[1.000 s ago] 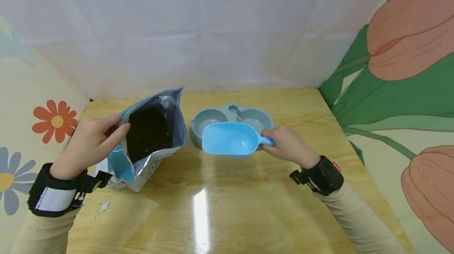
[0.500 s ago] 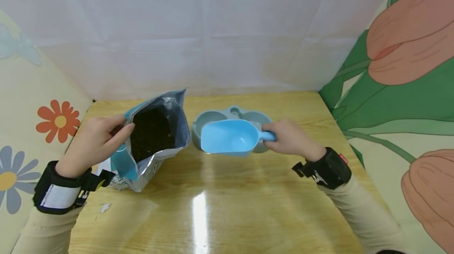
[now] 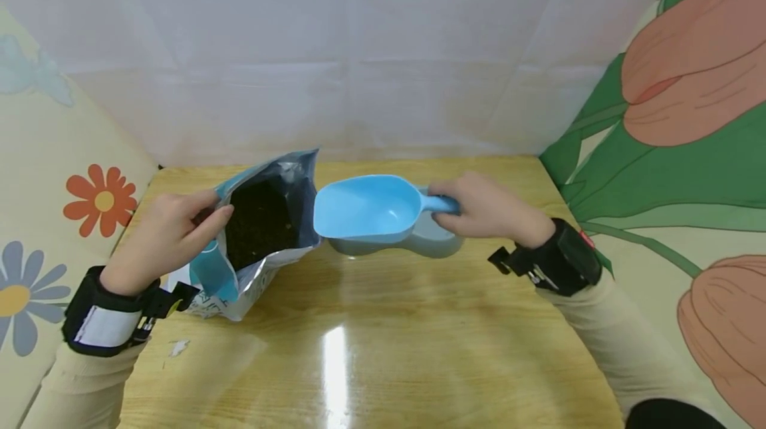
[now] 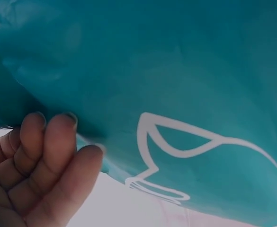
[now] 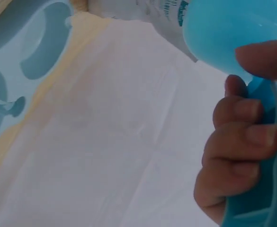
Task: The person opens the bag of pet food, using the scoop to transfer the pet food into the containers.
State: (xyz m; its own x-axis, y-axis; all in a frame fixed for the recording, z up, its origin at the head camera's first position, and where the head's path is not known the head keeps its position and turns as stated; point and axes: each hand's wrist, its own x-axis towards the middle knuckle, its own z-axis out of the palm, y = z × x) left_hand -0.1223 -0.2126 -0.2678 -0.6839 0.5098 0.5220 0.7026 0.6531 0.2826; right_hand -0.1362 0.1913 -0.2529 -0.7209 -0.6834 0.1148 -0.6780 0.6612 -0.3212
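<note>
My left hand (image 3: 170,236) pinches the left edge of an opened bag (image 3: 257,276), blue-green outside and silver inside, with dark soil (image 3: 260,226) in it. In the left wrist view, curled fingers (image 4: 58,156) lie against the bag's teal side with its white line drawing. My right hand (image 3: 479,209) grips the handle of a light-blue scoop (image 3: 371,209), its bowl facing up and bare inside. The scoop's front edge is right at the bag's right rim. Below it is a grey-blue double-bowl dish (image 3: 437,239), mostly covered in the head view; its round hollows show in the right wrist view.
The wooden table (image 3: 407,336) carries the bag and the dish. A small white scrap (image 3: 178,348) lies near its left front. A white sheet (image 3: 347,70) hangs at the back, and flower-painted panels (image 3: 676,203) stand at both sides.
My right hand has raised the scoop and moved it left and away from me, from over the dish toward the bag. The left hand keeps its hold on the bag.
</note>
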